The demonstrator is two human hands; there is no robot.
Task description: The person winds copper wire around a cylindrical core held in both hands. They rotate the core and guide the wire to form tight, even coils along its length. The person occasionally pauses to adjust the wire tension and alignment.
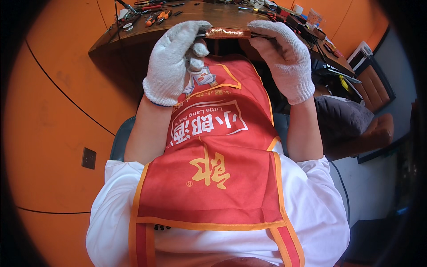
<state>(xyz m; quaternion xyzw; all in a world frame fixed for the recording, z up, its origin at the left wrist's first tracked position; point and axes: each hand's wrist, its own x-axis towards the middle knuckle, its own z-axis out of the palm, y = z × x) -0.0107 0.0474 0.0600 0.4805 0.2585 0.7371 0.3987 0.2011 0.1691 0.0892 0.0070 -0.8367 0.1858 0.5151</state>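
Note:
A coil of copper wire (228,32) wound around a dark thin rod spans the gap between my hands, at the near edge of the wooden table. My left hand (178,58), in a white knit glove, grips the rod's left end between thumb and fingers. At the other side my right hand (287,58), gloved the same way, pinches the right end of the rod (258,35). The coil lies roughly level, with its wire turns packed closely. Below it hangs the red apron (206,120) with orange trim, which bears writing.
On the wooden table (206,15), orange-handled pliers (164,16) and a small white spool (128,26) sit at the left. Several tools and cables crowd the right side. A brown chair (373,130) with a dark cushion (343,111) stands at the right, an orange wall (56,110) at the left.

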